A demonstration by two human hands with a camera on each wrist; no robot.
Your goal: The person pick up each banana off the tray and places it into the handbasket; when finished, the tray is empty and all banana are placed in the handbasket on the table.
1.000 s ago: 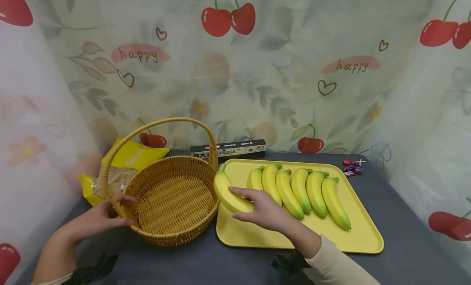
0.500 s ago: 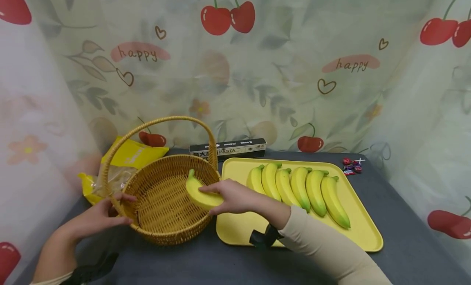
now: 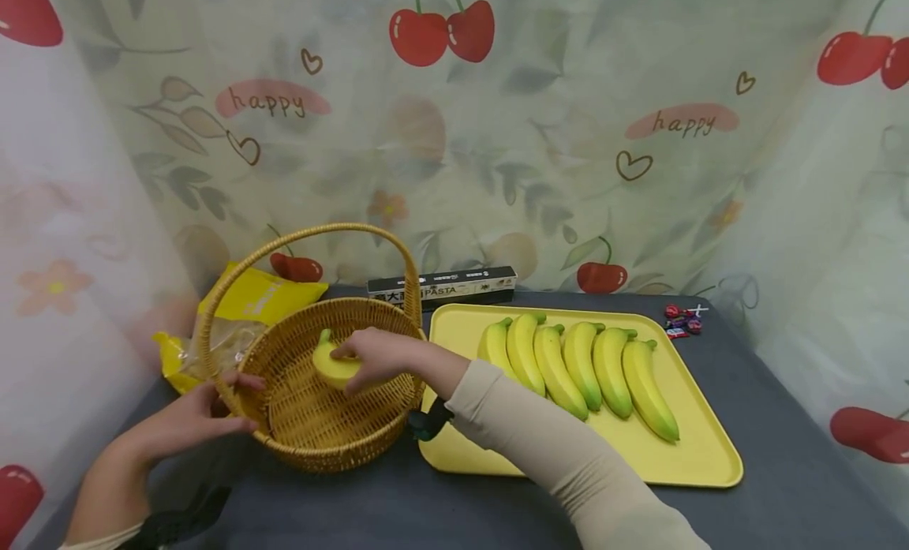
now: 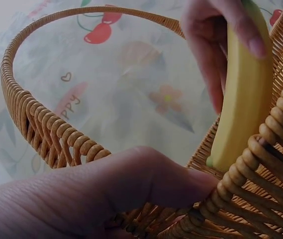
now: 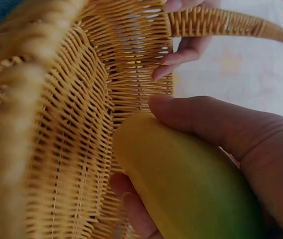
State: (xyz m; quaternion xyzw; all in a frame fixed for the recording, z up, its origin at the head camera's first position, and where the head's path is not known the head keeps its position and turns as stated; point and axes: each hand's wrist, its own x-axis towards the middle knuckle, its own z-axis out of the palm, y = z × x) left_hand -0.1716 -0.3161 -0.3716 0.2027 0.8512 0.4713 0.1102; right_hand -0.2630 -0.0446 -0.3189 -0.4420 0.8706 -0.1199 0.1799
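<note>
Your right hand (image 3: 372, 357) is reaching across from the tray (image 3: 710, 463) into the wicker basket (image 3: 312, 447), forearm stretched out leftward in a beige sleeve (image 3: 540, 447). The grip is closed around a banana (image 3: 334, 367): in the right wrist view your thumb is lying along the top of it while your fingers (image 5: 131, 204) are curling underneath. The banana is sitting inside the basket's bowl, stem end pointing up and away from you, just above the woven floor; you cannot tell from these views whether it is touching the bottom.

Your left hand (image 3: 192, 416) is resting on the near left rim of the basket, wrist low over the dark surface (image 3: 398, 510). Its grip is pinching the rim, thumb pressing the outer weave and fingertips hooking over to the inside, as the right wrist view shows beside the handle (image 3: 319, 233).

Six more bananas (image 3: 578, 364) are lying side by side on the yellow tray, just right of the basket. A yellow bag (image 3: 245, 301) is sitting behind the basket, a dark pasta box (image 3: 443, 286) is lying against the curtain, and a few wrapped sweets (image 3: 680, 321) are lying beyond the tray's far right corner.
</note>
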